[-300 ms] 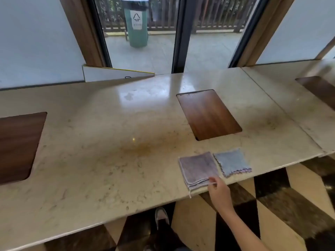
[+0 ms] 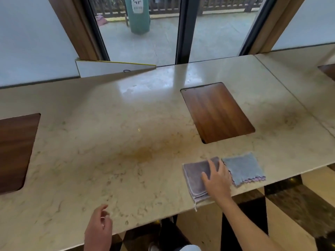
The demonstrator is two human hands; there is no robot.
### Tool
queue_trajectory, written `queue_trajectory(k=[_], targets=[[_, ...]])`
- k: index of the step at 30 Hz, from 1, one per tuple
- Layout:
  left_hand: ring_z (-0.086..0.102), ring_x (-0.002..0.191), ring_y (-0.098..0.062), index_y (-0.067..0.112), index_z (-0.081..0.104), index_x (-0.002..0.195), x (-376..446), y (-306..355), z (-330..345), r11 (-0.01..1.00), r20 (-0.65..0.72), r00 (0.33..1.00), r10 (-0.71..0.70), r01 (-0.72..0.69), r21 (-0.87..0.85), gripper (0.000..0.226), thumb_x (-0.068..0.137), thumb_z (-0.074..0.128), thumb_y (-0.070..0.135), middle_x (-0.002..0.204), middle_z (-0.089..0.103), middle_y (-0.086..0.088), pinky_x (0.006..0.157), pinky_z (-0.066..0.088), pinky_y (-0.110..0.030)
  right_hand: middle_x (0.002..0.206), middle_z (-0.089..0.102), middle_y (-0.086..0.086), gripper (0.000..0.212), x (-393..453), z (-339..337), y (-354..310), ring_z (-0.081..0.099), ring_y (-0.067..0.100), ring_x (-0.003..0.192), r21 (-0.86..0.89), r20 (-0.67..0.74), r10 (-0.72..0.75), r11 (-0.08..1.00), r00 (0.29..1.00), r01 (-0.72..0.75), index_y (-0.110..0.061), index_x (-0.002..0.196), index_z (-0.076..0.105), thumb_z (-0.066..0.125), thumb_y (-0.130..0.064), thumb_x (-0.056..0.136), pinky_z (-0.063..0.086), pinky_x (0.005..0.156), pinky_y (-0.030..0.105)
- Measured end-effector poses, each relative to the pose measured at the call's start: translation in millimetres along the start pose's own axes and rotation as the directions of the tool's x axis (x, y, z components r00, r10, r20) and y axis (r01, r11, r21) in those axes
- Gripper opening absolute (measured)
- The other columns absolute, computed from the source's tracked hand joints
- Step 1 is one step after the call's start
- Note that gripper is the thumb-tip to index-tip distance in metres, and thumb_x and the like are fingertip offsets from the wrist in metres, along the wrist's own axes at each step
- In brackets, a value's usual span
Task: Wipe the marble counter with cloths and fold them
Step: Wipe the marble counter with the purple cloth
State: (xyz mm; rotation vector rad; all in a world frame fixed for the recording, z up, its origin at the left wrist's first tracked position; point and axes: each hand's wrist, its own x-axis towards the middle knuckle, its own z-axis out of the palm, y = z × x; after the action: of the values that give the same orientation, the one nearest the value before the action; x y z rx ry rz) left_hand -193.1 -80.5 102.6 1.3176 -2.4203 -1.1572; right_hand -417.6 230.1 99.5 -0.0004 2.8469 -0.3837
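A folded purple-grey cloth [image 2: 194,175] lies near the front edge of the beige marble counter [image 2: 112,156], right of centre. My right hand [image 2: 217,180] rests flat on it with fingers spread. Touching its right side lies a folded blue-grey cloth [image 2: 243,168] with a scalloped purple hem. My left hand [image 2: 98,227] hovers over the counter's front edge at the lower left, fingers loosely curled and holding nothing.
A dark wooden inset panel [image 2: 215,111] sits behind the cloths, another [image 2: 16,149] at the far left. A brownish stain [image 2: 145,153] marks the counter's middle. Behind are glass doors and a green bin [image 2: 138,15]. Checkered floor [image 2: 290,205] lies below the edge.
My right hand moved from the purple-grey cloth's front corner up onto its top, fingers spread. My left hand has come into view at the lower left. The view moved closer.
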Motion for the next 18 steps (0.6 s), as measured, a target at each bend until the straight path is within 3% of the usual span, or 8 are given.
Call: queue_trajectory(k=[2,5,8,10,12,15,18], targets=[[0.059,0.081,-0.028,0.011,0.063,0.114,13.7,11.8,-0.1,0.997,0.016,1.000,-0.006,0.005,0.073,0.029,0.090,0.057,-0.003,0.096,0.063,-0.011,0.077,0.045,-0.039,0.164,0.019,0.019,0.065,2.5,13.0,-5.6,0.017,0.041,0.150,-0.062,0.036,0.005,0.998,0.999,-0.003,-0.034,0.150,0.038,0.042,-0.067,0.094,0.020,0.119,0.057],[0.054,0.097,-0.025,0.006,0.060,0.121,37.0,13.5,5.9,0.988,-0.005,0.998,0.063,-0.062,0.141,0.031,0.092,0.055,-0.003,0.107,0.057,-0.010,0.084,0.041,-0.039,0.159,0.030,0.025,0.086,-1.5,32.4,-19.4,0.027,0.050,0.143,-0.144,0.058,-0.040,0.988,0.997,0.048,-0.030,0.146,0.049,0.017,-0.083,0.086,0.027,0.111,0.063],[0.049,0.108,-0.025,0.005,0.057,0.125,56.4,13.3,9.1,0.968,-0.027,0.990,0.142,-0.133,0.213,0.034,0.092,0.056,-0.002,0.117,0.058,-0.013,0.094,0.037,-0.038,0.157,0.034,0.026,0.095,-8.9,36.3,-33.5,0.031,0.050,0.141,-0.207,0.050,-0.039,0.977,0.998,0.048,-0.025,0.147,0.049,0.003,-0.082,0.086,0.027,0.109,0.061],[0.050,0.119,-0.034,0.004,0.056,0.127,75.8,8.8,9.1,0.947,-0.040,0.988,0.151,-0.133,0.293,0.035,0.092,0.056,0.003,0.128,0.057,-0.018,0.102,0.037,-0.047,0.157,0.034,0.025,0.094,-14.7,40.1,-40.8,0.033,0.048,0.140,-0.232,0.041,-0.049,0.971,0.998,0.057,-0.020,0.150,0.046,-0.001,-0.075,0.090,0.031,0.107,0.060],[0.044,0.132,-0.038,0.004,0.053,0.132,94.6,6.7,5.0,0.926,-0.035,0.987,0.156,-0.134,0.353,0.040,0.092,0.057,0.008,0.142,0.050,-0.022,0.109,0.033,-0.054,0.159,0.033,0.022,0.083,-24.0,46.7,-54.4,0.036,0.047,0.138,-0.219,0.031,-0.096,0.971,0.995,0.100,-0.016,0.149,0.047,0.003,-0.064,0.098,0.038,0.101,0.059],[0.035,0.142,-0.038,0.008,0.045,0.140,121.6,-3.8,-6.9,0.875,-0.032,0.987,0.159,-0.126,0.468,0.049,0.095,0.048,0.027,0.153,0.040,-0.021,0.113,0.028,-0.055,0.160,0.035,0.017,0.061,-41.6,66.0,-84.5,0.043,0.042,0.138,-0.171,0.027,-0.258,0.951,0.966,0.258,-0.018,0.148,0.049,0.024,-0.050,0.102,0.047,0.090,0.053],[0.026,0.147,-0.035,0.009,0.042,0.146,152.2,-25.5,-22.8,0.826,-0.004,0.988,0.151,-0.125,0.549,0.064,0.094,0.032,0.045,0.159,0.034,-0.017,0.117,0.019,-0.055,0.158,0.040,0.011,0.053,-30.7,74.7,-89.1,0.052,0.036,0.134,-0.232,0.001,-0.542,0.817,0.840,0.528,-0.020,0.144,0.055,0.039,-0.045,0.100,0.051,0.081,0.046]])
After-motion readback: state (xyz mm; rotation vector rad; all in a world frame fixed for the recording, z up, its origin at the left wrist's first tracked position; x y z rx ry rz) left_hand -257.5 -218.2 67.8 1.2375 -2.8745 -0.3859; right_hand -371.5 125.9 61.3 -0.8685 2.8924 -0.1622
